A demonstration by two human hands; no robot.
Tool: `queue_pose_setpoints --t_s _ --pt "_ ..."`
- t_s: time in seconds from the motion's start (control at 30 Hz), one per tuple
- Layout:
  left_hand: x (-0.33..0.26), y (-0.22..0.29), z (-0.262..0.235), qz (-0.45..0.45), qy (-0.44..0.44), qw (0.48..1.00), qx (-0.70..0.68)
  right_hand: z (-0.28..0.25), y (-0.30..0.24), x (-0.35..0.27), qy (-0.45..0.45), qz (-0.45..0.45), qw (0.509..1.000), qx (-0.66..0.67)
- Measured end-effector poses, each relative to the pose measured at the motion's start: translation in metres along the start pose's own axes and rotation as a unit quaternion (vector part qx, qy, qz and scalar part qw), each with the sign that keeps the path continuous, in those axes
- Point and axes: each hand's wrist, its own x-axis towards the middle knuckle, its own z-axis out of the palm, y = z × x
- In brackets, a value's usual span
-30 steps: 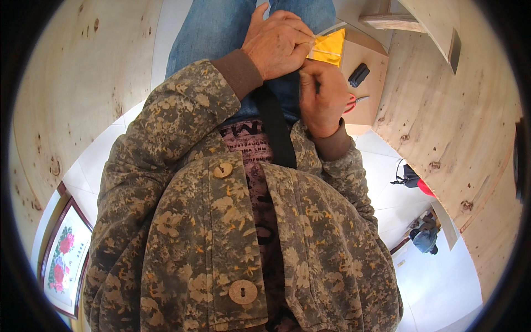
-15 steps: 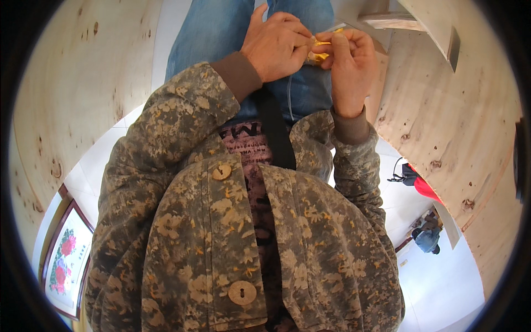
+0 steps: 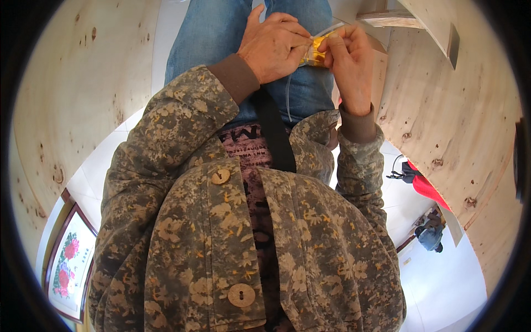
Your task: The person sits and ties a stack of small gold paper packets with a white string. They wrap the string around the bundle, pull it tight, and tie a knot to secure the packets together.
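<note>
Yellow packet [image 3: 318,55] is up near the top of the view, right between the two hands, in front of the thigh of some blue jeans [image 3: 193,52]. It's shiny and kinda crinkled, and the hands cover a fair bit of it, so no clue about the full shape.

Left hand [image 3: 275,47] comes in with its back up, fingers bent and gripping the left end of the packet, with one finger sticking out away from the rest. Right hand [image 3: 352,61] has thumb and finger pinched together on the right side of the packet. Can't make out exactly which bit of it is between them.

There's a pale strip [image 3: 331,29] poking out just above the packet, though I can't tell if it's part of it. A thin pale strand [image 3: 289,99] hangs over the jeans below the hands.

Partly behind the right hand you've got a brown cardboard box [image 3: 380,72]. Black strap [image 3: 274,130] runs down over the shirt, inside an open camo jacket [image 3: 188,238]. Knotty wooden panels [image 3: 437,122] rise on both sides. Further off: a framed flower picture [image 3: 67,263] lower left, a red and black item [image 3: 425,188] on the right, and another person [image 3: 430,237] in blue.
</note>
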Motion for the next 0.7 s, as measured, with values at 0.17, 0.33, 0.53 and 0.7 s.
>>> queue_pose_setpoints --t_s 0.17,0.33,0.53,0.7 --pt "0.001 0.002 -0.002 0.014 0.001 1.0 0.011 0.002 0.008 0.003 0.044 -0.061 0.997 -0.035" --pt "0.001 0.007 -0.005 -0.006 -0.011 1.0 0.005 -0.001 0.011 0.005 0.054 -0.052 0.997 0.008" --pt "0.002 0.008 -0.006 0.011 -0.003 1.0 0.008 0.001 0.011 0.007 0.081 -0.003 0.997 0.002" --pt "0.0 0.01 -0.006 0.0 -0.003 1.0 0.004 -0.004 0.004 0.001 0.025 0.01 0.999 0.034"
